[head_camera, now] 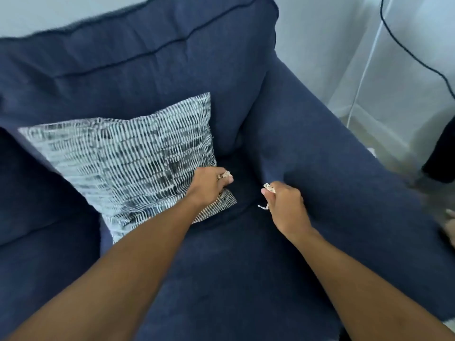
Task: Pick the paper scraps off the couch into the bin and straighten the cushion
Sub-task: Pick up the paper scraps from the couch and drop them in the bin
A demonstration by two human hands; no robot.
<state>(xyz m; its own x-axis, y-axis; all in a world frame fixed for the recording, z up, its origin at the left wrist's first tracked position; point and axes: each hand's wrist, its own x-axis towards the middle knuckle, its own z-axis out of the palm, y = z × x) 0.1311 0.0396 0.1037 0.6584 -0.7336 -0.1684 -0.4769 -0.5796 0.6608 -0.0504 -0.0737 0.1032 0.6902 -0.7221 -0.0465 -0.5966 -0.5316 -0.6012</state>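
The left hand [209, 183] is clenching a paper scrap [224, 175] poking out toward 1 o'clock, over the tilted cushion [128, 158], whose long axis runs 10-to-4. The right hand [285, 205] is gripping another scrap [267, 189], dangling toward 7 o'clock above the couch [234, 267].

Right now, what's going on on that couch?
A person is tidying a navy couch with bare hands. The left hand is closed on a paper scrap over the lower right corner of the patterned cushion. The right hand is closed on a second scrap beside the armrest. The cushion lies tilted against the back of the couch, not yet straightened. No bin is in view, and no loose scraps show on the seat.
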